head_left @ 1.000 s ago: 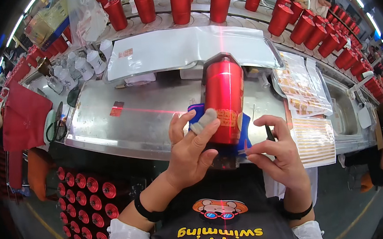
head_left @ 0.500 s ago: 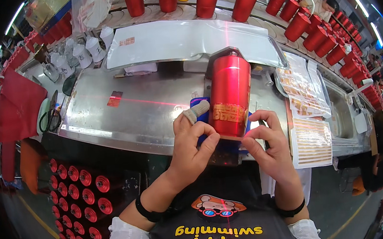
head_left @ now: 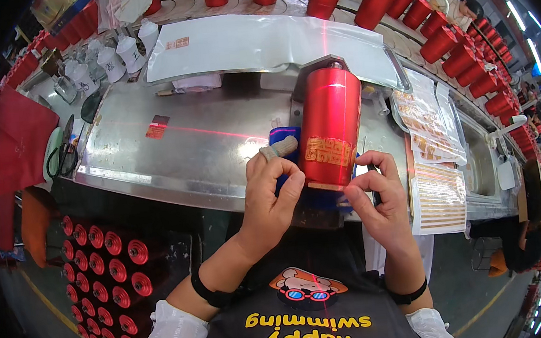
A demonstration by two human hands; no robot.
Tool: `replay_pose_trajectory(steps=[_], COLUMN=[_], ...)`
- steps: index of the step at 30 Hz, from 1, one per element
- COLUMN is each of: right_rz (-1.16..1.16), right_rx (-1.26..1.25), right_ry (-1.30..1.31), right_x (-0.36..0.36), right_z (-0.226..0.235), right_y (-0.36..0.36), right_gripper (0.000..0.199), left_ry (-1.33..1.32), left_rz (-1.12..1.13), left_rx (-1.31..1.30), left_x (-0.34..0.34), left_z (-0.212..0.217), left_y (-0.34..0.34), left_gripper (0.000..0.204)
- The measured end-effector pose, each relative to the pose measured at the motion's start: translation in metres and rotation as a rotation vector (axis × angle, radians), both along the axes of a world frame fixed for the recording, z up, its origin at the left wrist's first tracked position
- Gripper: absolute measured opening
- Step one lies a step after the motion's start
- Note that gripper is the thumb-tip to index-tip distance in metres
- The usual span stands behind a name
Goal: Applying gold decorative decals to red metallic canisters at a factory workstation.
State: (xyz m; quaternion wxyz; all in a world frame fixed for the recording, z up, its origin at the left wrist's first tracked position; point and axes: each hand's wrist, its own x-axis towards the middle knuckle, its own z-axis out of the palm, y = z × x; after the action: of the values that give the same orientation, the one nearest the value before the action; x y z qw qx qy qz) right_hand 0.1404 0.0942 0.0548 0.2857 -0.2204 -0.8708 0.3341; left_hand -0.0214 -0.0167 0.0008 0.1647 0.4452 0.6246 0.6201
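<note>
Metal-topped, the table [head_left: 205, 162] carries a long white sheet [head_left: 221, 51] at its far side, leaving the near edge for close handwork. A gold-striped sheet [head_left: 439, 199] lies to the right, seemingly for easy reach. Between the hands, the red cylinder [head_left: 331, 112] points its base at the person, apparently steadied by the blue pad [head_left: 283, 133] beneath. Left hand [head_left: 266, 192] and right hand [head_left: 384, 204] flank that base, thumbs and forefingers nearly closed; whether they pinch anything is unclear. A knitted finger cover [head_left: 279, 148], probably for rubbing or protection, sheathes one left finger.
</note>
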Motion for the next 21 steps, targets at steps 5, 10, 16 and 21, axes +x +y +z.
replay_pose_trajectory(steps=[5,10,16,21], right_rz=[-0.011,-0.060,-0.045,-0.024], right_rx=[0.001,-0.134,-0.075,-0.021], right_ry=[0.017,0.009,0.036,0.029], right_x=[0.0019,-0.0002,-0.0015,-0.0042], right_z=[-0.0015,0.0005,-0.0044,0.0014], right_y=[-0.0028,-0.0069,-0.0035,-0.0048], right_gripper=[0.007,0.006,0.006,0.007], left_ry=[0.050,0.035,0.008,-0.092], left_rz=[-0.007,0.015,0.017,-0.019], left_rx=[0.005,-0.032,0.012,0.053], left_x=[0.0038,0.0060,0.0034,-0.0007], left_z=[-0.0025,-0.0008,-0.0026,-0.0096], left_y=[0.0009,0.0046,0.0069,0.0064], left_gripper=[0.022,0.029,0.025,0.020])
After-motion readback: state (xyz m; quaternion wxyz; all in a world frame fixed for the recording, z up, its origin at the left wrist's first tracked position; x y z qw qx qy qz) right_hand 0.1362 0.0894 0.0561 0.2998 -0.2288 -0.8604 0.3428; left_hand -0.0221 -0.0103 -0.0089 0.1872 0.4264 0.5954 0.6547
